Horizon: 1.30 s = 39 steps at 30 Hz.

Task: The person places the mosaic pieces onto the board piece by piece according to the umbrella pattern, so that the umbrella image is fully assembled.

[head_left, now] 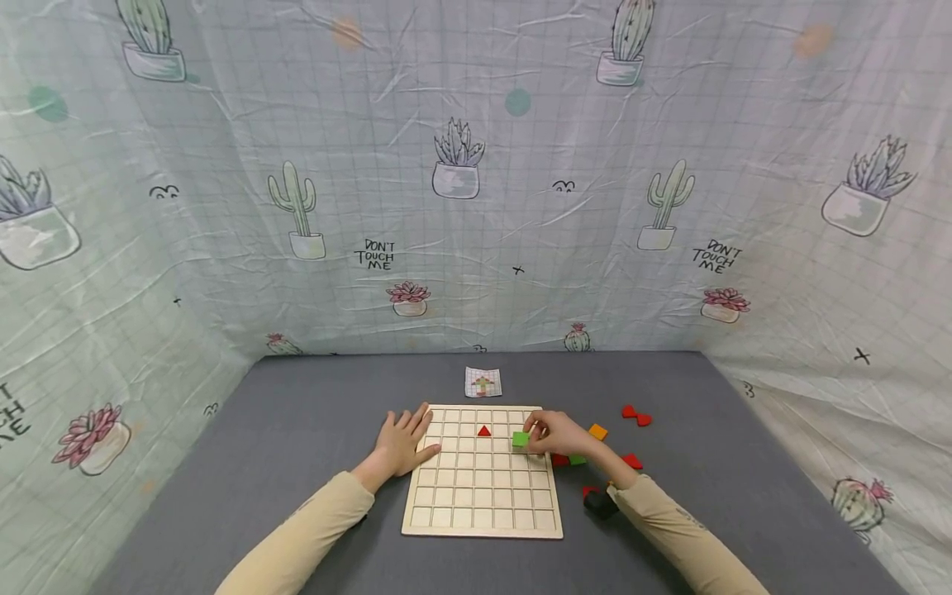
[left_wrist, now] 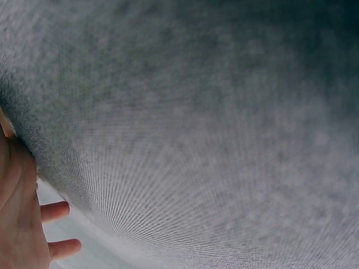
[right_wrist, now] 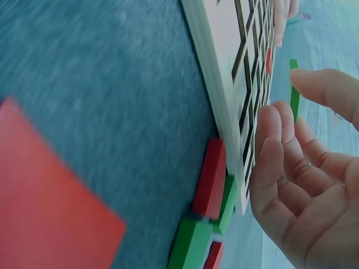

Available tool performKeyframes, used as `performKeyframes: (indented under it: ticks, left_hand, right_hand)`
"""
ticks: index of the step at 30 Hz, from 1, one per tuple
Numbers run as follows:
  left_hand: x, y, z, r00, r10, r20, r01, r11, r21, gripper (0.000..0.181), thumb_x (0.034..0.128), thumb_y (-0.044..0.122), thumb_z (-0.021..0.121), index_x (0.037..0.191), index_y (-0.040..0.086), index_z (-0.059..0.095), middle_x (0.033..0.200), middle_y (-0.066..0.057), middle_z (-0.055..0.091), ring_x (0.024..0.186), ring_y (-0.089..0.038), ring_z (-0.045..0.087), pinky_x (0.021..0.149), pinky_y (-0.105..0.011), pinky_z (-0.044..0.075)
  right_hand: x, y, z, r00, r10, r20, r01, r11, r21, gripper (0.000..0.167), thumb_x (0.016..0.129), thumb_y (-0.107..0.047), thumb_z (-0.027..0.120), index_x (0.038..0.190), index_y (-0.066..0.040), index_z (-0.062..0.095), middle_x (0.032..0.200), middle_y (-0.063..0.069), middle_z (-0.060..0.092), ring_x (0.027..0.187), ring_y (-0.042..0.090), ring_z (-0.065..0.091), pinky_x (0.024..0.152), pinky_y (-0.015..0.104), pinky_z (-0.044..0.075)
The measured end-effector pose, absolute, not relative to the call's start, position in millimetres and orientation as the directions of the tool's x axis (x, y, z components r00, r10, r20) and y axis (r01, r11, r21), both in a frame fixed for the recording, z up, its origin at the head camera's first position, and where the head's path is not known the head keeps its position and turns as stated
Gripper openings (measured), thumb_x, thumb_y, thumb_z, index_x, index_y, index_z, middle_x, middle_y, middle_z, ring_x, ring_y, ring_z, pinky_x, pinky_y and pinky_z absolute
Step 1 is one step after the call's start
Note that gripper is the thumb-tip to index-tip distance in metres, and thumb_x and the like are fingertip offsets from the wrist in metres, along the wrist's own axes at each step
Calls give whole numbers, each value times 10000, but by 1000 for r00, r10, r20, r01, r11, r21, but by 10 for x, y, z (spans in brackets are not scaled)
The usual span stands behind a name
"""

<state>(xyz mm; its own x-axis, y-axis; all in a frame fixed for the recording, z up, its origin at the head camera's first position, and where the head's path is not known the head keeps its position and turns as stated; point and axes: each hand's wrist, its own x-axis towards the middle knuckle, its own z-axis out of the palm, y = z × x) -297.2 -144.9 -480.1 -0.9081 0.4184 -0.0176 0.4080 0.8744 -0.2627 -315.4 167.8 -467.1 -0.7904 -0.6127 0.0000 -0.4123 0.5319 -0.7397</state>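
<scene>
A wooden board [head_left: 463, 497] with a grid of square recesses lies on the grey table. One red triangle tile [head_left: 484, 430] sits in a cell of its upper part. My right hand [head_left: 556, 433] pinches a green square tile [head_left: 520, 440] over the board's right side; in the right wrist view the green tile [right_wrist: 294, 92] is seen edge-on between thumb and fingers. My left hand [head_left: 400, 444] rests with spread fingers on the board's left edge. In the left wrist view only part of the left hand [left_wrist: 22, 213] shows, beside the grey tabletop.
Behind the board lies a small gridded card [head_left: 483, 383] with a coloured pattern. Right of the board are loose tiles: red pieces [head_left: 631, 461], an orange one [head_left: 598, 431] and a green one [head_left: 577, 459]. A patterned curtain [head_left: 476, 289] hangs behind the table.
</scene>
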Motion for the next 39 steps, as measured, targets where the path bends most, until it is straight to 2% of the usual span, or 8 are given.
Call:
performKeyframes:
  ticks: [6, 12, 18, 24, 34, 39]
  left_hand:
    - [-2949, -1442, -4802, -909, 417, -12, 408, 883, -232, 678, 902, 556, 316, 1395, 91, 307, 1460, -72, 280, 1253, -292, 382, 990, -509, 269]
    - [-2964, -1434, -4795, -914, 403, -34, 398, 882, -251, 685, 904, 573, 275, 1411, 112, 275, 1474, -54, 251, 1269, -281, 370, 1000, -499, 269]
    - [-2958, -1439, -4760, -914, 404, -36, 401, 886, -235, 685, 904, 567, 288, 1409, 104, 278, 1473, -60, 251, 1270, -288, 365, 1003, -506, 264]
    - [-2931, -1444, -4720, -913, 407, -36, 404, 886, -229, 665, 910, 548, 306, 1398, 96, 299, 1464, -67, 270, 1266, -286, 372, 997, -506, 270]
    - [-2991, -1437, -4779, -914, 403, -50, 402, 880, -253, 695, 901, 567, 293, 1410, 94, 273, 1480, -64, 234, 1273, -305, 361, 1000, -507, 260]
    - [-2968, -1438, -4760, -912, 409, -39, 406, 883, -234, 675, 905, 552, 312, 1402, 95, 293, 1468, -69, 262, 1262, -296, 377, 994, -507, 269]
  right_hand:
    - [-3120, 1569, -4678, -786, -619, -4, -418, 537, -733, 221, 791, -133, 652, 960, -30, 554, 757, 63, 597, 609, 152, 585, 554, 241, 460]
    - [-3091, 1446, -4672, -792, -610, 13, -437, 553, -709, 210, 778, -117, 657, 947, -35, 562, 723, 44, 572, 579, 88, 532, 557, 212, 428]
    - [-3061, 1300, -4665, -801, -598, 12, -424, 554, -717, 222, 767, -95, 668, 945, -29, 555, 725, 47, 586, 575, 131, 568, 530, 225, 440]
    - [-3055, 1156, -4647, -803, -596, 10, -430, 567, -703, 212, 774, -87, 656, 952, -23, 562, 728, 49, 593, 545, 107, 542, 516, 209, 414]
    - [-3121, 1040, -4671, -841, -539, -55, -335, 597, -729, 214, 755, -81, 682, 923, -33, 559, 653, 24, 602, 511, 118, 552, 431, 207, 361]
    - [-3135, 992, -4670, -851, -521, -68, -318, 614, -722, 201, 751, -72, 687, 901, -23, 562, 607, 35, 603, 496, 133, 549, 424, 208, 355]
